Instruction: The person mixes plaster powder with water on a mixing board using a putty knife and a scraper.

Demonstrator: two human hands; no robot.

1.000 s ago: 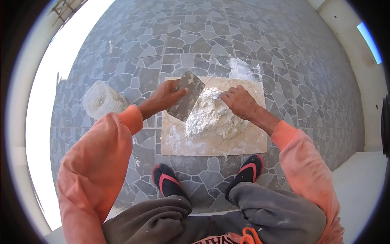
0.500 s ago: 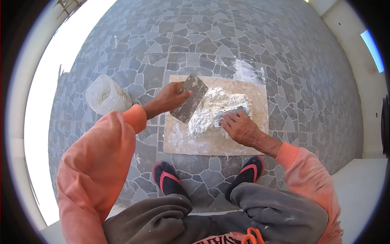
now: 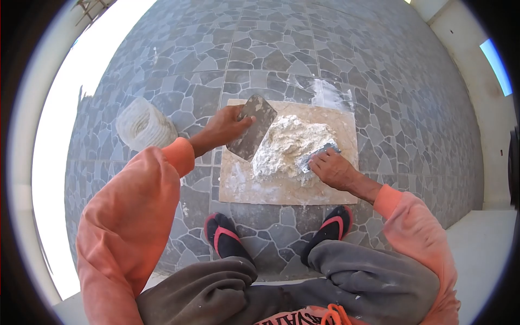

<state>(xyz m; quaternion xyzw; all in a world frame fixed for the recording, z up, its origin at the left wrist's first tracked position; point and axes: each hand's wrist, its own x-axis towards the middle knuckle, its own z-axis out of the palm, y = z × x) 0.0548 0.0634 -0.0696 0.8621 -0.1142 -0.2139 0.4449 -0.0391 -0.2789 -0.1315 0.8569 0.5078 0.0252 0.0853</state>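
My left hand [image 3: 230, 125] is closed on a flat, dark, stained plate [image 3: 253, 130], tilted over the left part of a beige board [image 3: 244, 189]. A mound of white, lumpy paste [image 3: 290, 143] lies on the board. My right hand [image 3: 330, 167] grips a small grey scraper [image 3: 323, 153] at the mound's right edge, its blade against the paste. The fingers partly cover the scraper.
A roll of whitish mesh or cord [image 3: 145, 125] stands on the stone-patterned tile floor [image 3: 271, 49] at the left. White smears [image 3: 331, 95] mark the floor behind the board. My feet in sandals [image 3: 225, 238] are just in front of it.
My right hand and the scraper have moved right and slightly down, from on top of the paste to its right edge. The plate in my left hand has shifted very slightly.
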